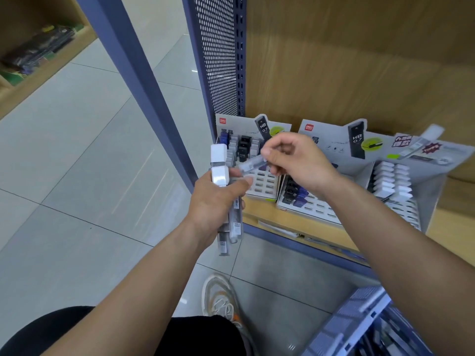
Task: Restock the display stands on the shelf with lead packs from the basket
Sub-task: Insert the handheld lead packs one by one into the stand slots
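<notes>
Three display stands sit side by side on the wooden shelf point(272, 217), close to its front edge: a left stand point(231, 125), a middle stand point(331, 142) and a right stand point(434, 196). Each has rows of small slots. Some slots hold packs with black, blue or white caps, and many front slots stand empty.

My left hand point(218, 199) is in front of the shelf, before the left stand. It grips a bundle of lead packs point(235, 222) upright, with white caps at the top and the clear bodies hanging below my palm.

My right hand point(295, 163) is above the shelf edge, between the left and middle stands. It pinches one lead pack point(250, 164) with thumb and fingertips. This pack lies almost level, and its free end points toward the bundle.

Both hands hide part of the left stand and some slots of the middle one.

At the left end of the shelf stands a blue panel point(218, 55) full of holes, and a blue post point(133, 73) leans past it. Below the shelf, to the right, is a corner of the blue basket point(359, 304); its contents are too blurred to tell. My shoe point(222, 296) is on the grey floor under the shelf edge.
</notes>
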